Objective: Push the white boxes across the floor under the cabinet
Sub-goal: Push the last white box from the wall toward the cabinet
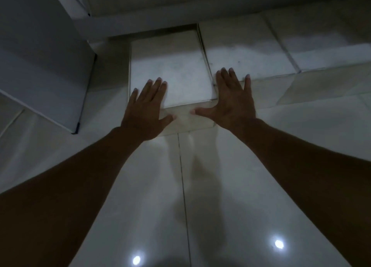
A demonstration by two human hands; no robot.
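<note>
Dimly lit, the scene shows two bare forearms reaching from six o'clock toward the centre of the view; the left hand [146,108] lies flat with its fingers [155,89] spread and extended, palm down on the near left corner of a flat white rectangular cardboard box [170,69]; the right hand [232,104] is likewise splayed wide, gripping nothing, its thumb pointing toward nine o'clock along the near edge of that box and its other fingers [224,79] reaching over the box's right corner toward twelve o'clock; whether the right palm presses on the box or on the surface just beside it cannot be told.

The white box sits at the centre, its far end at twelve o'clock tucked beneath the shadowed lower edge of a pale grey cabinet [200,1] that runs across the top of the view; its near end stands out onto the glossy white tiled floor [220,186]. To its right, toward two o'clock, a second white flat box [245,51] lies just beside it, edge close to edge, and further pale rectangular shapes continue toward three o'clock, too dim to tell whether they are boxes or tiles.

At ten o'clock a large grey-white panel with a dark corner piece [46,65] stands tilted across the floor, near the left side of the central box but apart from it; two bright round light reflections [278,244] gleam on the tiles at six o'clock between the arms.
</note>
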